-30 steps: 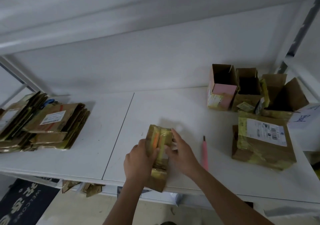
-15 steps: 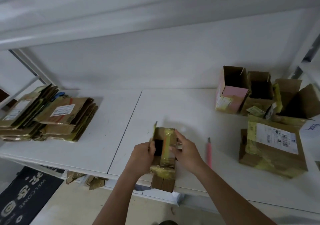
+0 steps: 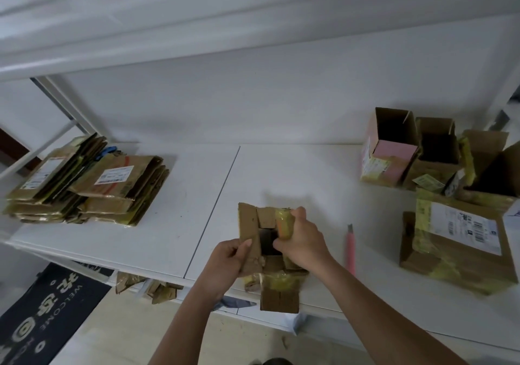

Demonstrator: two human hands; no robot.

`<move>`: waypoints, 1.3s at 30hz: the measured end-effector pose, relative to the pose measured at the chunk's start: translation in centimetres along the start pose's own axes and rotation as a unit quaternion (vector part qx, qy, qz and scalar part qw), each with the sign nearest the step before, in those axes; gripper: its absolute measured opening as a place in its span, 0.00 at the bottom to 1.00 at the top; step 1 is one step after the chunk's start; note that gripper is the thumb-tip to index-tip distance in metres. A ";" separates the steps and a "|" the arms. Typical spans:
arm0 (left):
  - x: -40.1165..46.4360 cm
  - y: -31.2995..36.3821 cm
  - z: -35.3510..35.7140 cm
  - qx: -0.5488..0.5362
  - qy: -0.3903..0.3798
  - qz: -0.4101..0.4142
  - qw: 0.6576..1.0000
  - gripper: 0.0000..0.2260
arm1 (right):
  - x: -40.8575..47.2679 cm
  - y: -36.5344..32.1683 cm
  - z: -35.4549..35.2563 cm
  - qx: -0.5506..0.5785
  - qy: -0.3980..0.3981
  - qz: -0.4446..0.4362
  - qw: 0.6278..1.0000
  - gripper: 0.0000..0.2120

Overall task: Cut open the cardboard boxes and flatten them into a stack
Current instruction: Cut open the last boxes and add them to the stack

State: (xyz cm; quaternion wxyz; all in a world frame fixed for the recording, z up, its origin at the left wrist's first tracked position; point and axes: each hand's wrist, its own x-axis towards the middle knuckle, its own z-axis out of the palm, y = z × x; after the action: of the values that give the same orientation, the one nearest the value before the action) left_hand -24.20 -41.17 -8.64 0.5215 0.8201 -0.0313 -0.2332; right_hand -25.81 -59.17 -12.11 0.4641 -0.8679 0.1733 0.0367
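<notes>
At the near edge of the white table (image 3: 281, 173), the left hand (image 3: 225, 263) pinches a flap of a small cardboard box (image 3: 264, 241) while the right hand (image 3: 302, 241) grips its yellow-taped flap. A pink knife (image 3: 350, 252) lies just right. Flattened boxes (image 3: 84, 184) sit stacked far left with blurred, unreadable labels. A floor mat (image 3: 47, 308) reads "WELCOME".

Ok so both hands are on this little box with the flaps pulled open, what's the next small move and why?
Probably press the small box flat. Its flaps are spread, the dark inside shows, the left hand grips one flap and the right hand grips the taped one, so no cutting seems needed. The pink cutter lies untouched beside it, and the flattened stack waits at the left.
</notes>
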 end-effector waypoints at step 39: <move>3.0 -0.8 1.7 0.259 0.160 -0.029 0.952 0.30 | -1.1 1.9 -2.7 -0.012 0.020 -0.070 0.997 0.08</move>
State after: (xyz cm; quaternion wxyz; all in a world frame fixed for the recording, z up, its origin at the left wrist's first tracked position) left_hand -22.44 -43.10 -10.99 0.2820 0.9543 0.0167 -0.0975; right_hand -27.77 -62.01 -11.83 0.4518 -0.8838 0.1207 -0.0114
